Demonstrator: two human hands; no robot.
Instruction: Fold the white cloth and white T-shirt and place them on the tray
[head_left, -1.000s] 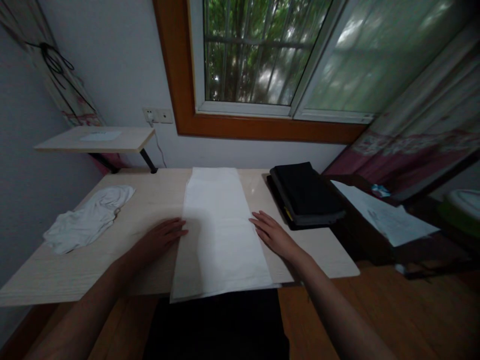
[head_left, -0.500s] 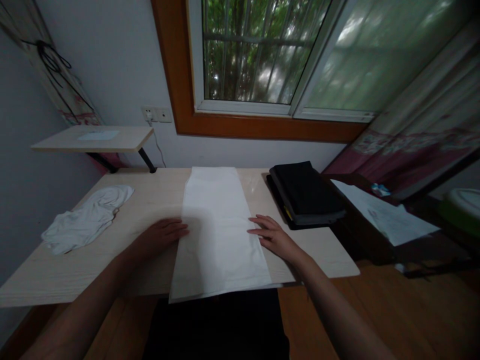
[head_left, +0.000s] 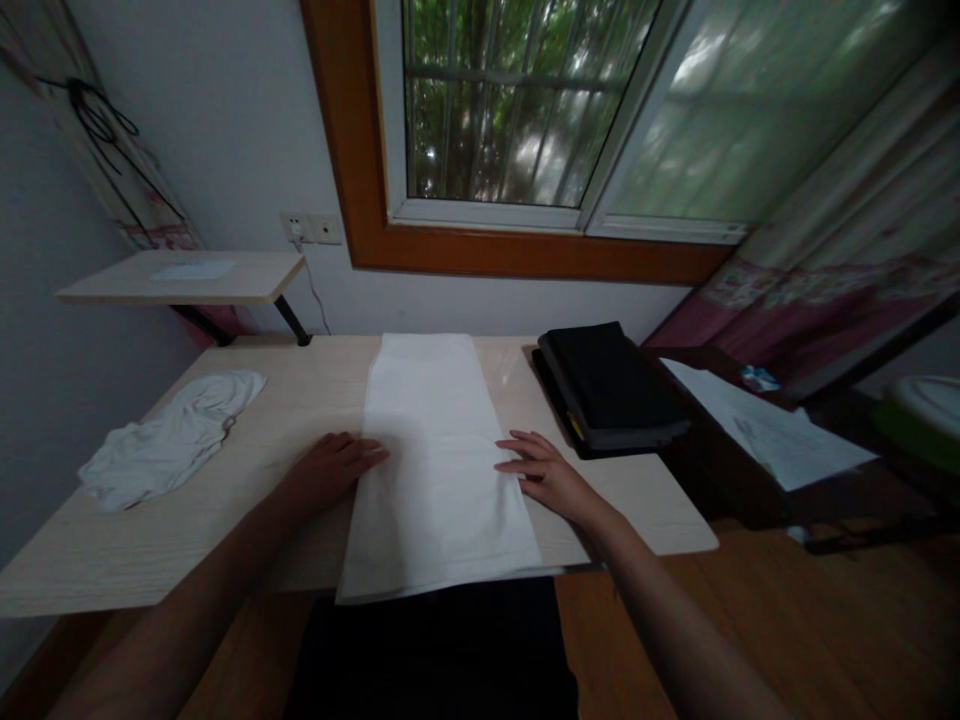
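A long white folded cloth (head_left: pixel 442 480) lies flat on the pale wooden desk (head_left: pixel 292 390), its near end reaching over the front edge. My left hand (head_left: pixel 337 468) rests at the cloth's left side, fingers stretched out, their tips on the fabric. On the opposite side, my right hand (head_left: pixel 546 475) has its fingers spread, with the tips touching the right edge. Neither hand grips the cloth. A crumpled white cloth (head_left: pixel 172 440) lies to the left of my left hand.
Black folders (head_left: pixel 611 385) are stacked at the desk's right. A raised shelf (head_left: pixel 247 280) on black legs stands at the back left. Beyond the desk's right end, a sheet of paper (head_left: pixel 765 425) lies on a dark surface. The window (head_left: pixel 525 120) is behind.
My left hand has shifted slightly right and up, its fingertips lying further onto the cloth. My right hand and the cloth stay nearly the same.
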